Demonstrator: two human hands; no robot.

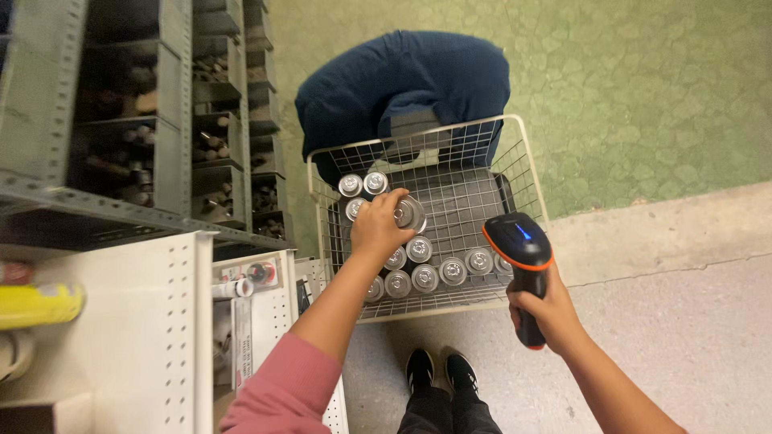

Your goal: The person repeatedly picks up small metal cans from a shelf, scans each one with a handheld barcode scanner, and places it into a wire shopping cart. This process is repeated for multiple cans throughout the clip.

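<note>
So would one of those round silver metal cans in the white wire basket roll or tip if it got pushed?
The round silver metal cans stand upright, packed in rows, so neighbours probably steady them. Alone, one looks narrow and might tip, then roll. The smooth top under the left hand may be slippery. The white wire basket walls would likely stop a roller.

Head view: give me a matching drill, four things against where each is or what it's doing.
1. left hand
2. right hand
3. blue jacket
4. yellow can

a. draped over the far end of the wire cart
b. lying on the white shelf
c. on a metal can in the cart
d. gripping a barcode scanner

Pairs: 1-c, 2-d, 3-a, 4-b
</note>
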